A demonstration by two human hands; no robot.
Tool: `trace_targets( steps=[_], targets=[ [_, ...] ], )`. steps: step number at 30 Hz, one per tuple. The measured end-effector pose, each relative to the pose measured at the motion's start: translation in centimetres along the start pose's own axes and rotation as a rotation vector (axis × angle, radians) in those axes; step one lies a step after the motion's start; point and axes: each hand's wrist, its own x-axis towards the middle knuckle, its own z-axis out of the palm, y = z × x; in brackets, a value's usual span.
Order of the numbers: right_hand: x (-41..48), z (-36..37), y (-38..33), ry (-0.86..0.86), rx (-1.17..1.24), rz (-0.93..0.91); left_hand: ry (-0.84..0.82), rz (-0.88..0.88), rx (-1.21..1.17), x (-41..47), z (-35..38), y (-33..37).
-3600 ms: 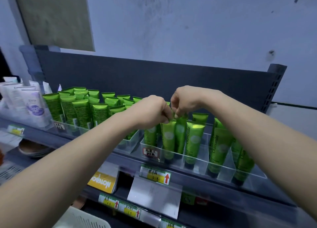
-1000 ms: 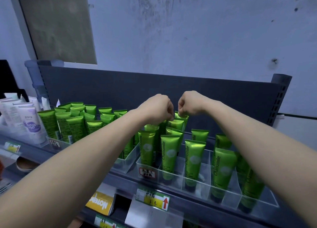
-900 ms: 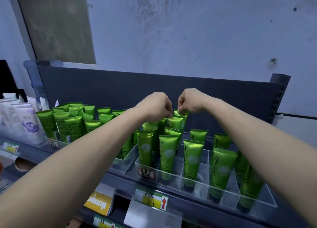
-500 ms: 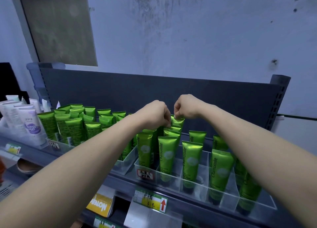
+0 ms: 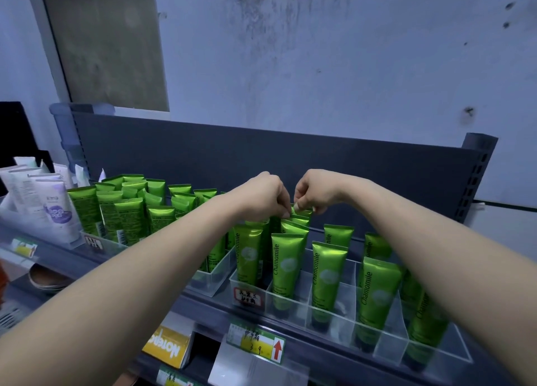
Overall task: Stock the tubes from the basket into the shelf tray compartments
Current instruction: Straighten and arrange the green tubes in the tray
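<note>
Two hands meet over a shelf [image 5: 66, 259]: the left hand [image 5: 261, 195] and right hand [image 5: 315, 191], fingers curled, pinch the crimped top of a green tube [image 5: 302, 212] standing at the far end of a clear divided tray [image 5: 334, 320]. Other tubes [image 5: 286, 269] stand upright in its compartments; white tubes [image 5: 55, 211] sit far left.

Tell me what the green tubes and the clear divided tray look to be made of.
Green squeeze tubes: probably soft plastic laminate with a metallic gloss; bright streaks run down them and the tops are crimped flat. Clear divided tray: seemingly rigid acrylic or similar plastic; transparent, with straight thin walls and glinting edges.
</note>
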Motion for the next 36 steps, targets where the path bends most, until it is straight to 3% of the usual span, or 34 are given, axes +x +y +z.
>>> trace_targets(
  steps=[9, 16, 20, 28, 36],
  targets=[
    [-0.6, -0.8, -0.2, 0.018, 0.066, 0.007, -0.019, 0.012, -0.018, -0.5, -0.5, -0.1],
    [-1.1, -1.5, -2.0, 0.175, 0.04, -0.09, 0.088, -0.029, -0.077, -2.4, -3.0, -0.8],
    [-1.4, -1.1, -4.3, 0.126, 0.029, -0.159, 0.1, -0.064, -0.09, -4.1, -3.9, -1.7],
    [-1.0, 0.9, -6.9, 0.016, -0.05, -0.204, -0.071, -0.117, -0.1, -6.5, -3.0, -3.1],
    [-1.0, 2.6, -7.9, 0.035, -0.123, -0.18, -0.08, -0.123, -0.102, -7.0, -2.0, -3.6]
  ],
)
